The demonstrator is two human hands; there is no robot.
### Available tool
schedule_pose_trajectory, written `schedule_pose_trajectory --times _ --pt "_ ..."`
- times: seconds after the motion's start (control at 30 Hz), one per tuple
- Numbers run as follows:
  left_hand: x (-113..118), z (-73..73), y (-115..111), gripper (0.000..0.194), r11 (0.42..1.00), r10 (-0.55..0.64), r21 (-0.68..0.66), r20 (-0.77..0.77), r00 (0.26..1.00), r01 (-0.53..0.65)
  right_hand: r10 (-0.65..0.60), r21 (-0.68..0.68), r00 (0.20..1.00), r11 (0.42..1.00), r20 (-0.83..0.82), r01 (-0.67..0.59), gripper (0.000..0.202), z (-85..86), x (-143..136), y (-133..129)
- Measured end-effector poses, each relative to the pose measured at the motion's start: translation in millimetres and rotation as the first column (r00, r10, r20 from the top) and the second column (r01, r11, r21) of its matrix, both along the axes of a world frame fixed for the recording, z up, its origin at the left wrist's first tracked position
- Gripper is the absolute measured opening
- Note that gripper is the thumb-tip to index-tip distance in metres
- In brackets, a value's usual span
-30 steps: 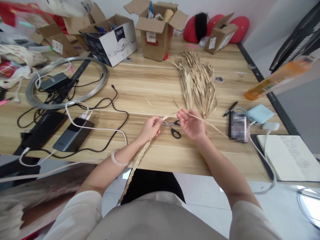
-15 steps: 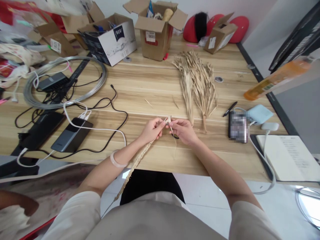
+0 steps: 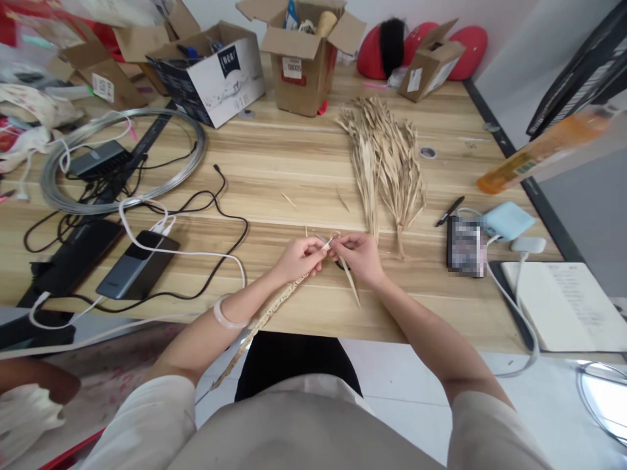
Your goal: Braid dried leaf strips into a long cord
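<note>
Head view:
1. I see a pale straw braid (image 3: 274,308), long, narrow and knobbly along its length, slanting from the left hand (image 3: 301,256) down past the near edge of the table (image 3: 304,156).
2. Left fingers are drawn in narrow, pinching the braid's upper end beneath the thumb.
3. Right hand (image 3: 359,256), just beside it, has its fingers pinched on a strip (image 3: 351,285): cream-coloured, flat, smooth-looking and tapering to a point that hangs toward me.
4. Beyond the hands I make out a leaf bundle (image 3: 385,156), tan, dry and crinkled, its blades fanned at the far end and gathered into thin stalks nearer the right hand.
5. Streaked wood grain covers the table; a shiny, round wire coil (image 3: 194,163) lies well left.
</note>
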State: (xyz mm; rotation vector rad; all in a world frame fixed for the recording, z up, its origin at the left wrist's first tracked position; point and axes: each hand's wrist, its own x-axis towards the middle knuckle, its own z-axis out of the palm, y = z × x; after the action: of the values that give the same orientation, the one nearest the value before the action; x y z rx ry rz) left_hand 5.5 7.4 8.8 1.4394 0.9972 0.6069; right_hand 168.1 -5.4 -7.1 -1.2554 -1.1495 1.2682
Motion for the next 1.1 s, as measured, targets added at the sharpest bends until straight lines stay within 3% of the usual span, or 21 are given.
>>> schedule_pose_trajectory --times 0.07,0.13,0.23,0.3,0.4,0.57,0.63,0.77,0.87,1.0,1.1 --pt "-0.6 -1.5 -0.3 0.017 0.999 -0.01 0.046 -0.04 0.999 0.012 -0.011 0.152 0.968 0.988 0.251 -0.029 0.015 -2.2 2.4 -1.5" --pt "-1.2 -3.3 -0.7 0.016 0.992 -0.018 0.121 -0.082 0.996 0.028 -0.061 0.324 0.868 0.939 0.493 -0.118 0.015 -3.1 4.8 -2.2" --pt "-2.0 -6.0 -1.3 0.018 0.972 -0.025 0.227 -0.126 0.992 0.054 -0.152 0.467 0.722 0.846 0.675 -0.259 0.021 -1.9 7.2 -2.1" --pt "-2.3 -7.4 -1.4 0.018 0.959 -0.023 0.276 -0.151 0.988 0.065 -0.176 0.491 0.69 0.821 0.702 -0.291 0.022 -0.9 7.7 -1.6" --pt "-2.5 -7.8 -1.5 0.019 0.944 -0.026 0.32 -0.178 0.984 0.082 -0.178 0.479 0.691 0.836 0.7 -0.27 0.021 -2.2 7.8 -0.5" --pt "-2.9 -5.4 -2.7 0.02 0.934 -0.021 0.347 -0.17 0.985 0.08 -0.053 0.297 0.864 0.948 0.501 -0.114 0.019 -10.1 8.5 1.8" --pt "-3.1 -5.1 -3.2 0.019 0.931 -0.02 0.357 -0.169 0.985 0.08 -0.038 0.261 0.88 0.96 0.473 -0.099 0.019 -10.9 8.8 2.0" --pt "-3.7 -7.2 -3.3 0.017 0.919 0.016 0.389 -0.188 0.982 0.06 -0.125 0.429 0.717 0.865 0.686 -0.259 0.02 -6.4 8.0 -0.5" --pt "-4.1 -8.7 -2.6 0.022 0.92 0.081 0.392 -0.168 0.983 -0.009 -0.179 0.472 0.593 0.793 0.785 -0.386 0.022 -2.5 7.3 -3.0" --pt "-4.4 -9.8 -1.6 0.036 0.925 0.075 0.379 -0.131 0.989 -0.02 -0.218 0.441 0.457 0.767 0.862 -0.467 0.026 0.7 7.7 -4.8" --pt "-4.9 -11.7 -0.5 0.032 0.911 0.101 0.41 -0.119 0.988 -0.043 -0.251 0.431 0.391 0.759 0.885 -0.488 0.025 2.0 7.9 -6.5"
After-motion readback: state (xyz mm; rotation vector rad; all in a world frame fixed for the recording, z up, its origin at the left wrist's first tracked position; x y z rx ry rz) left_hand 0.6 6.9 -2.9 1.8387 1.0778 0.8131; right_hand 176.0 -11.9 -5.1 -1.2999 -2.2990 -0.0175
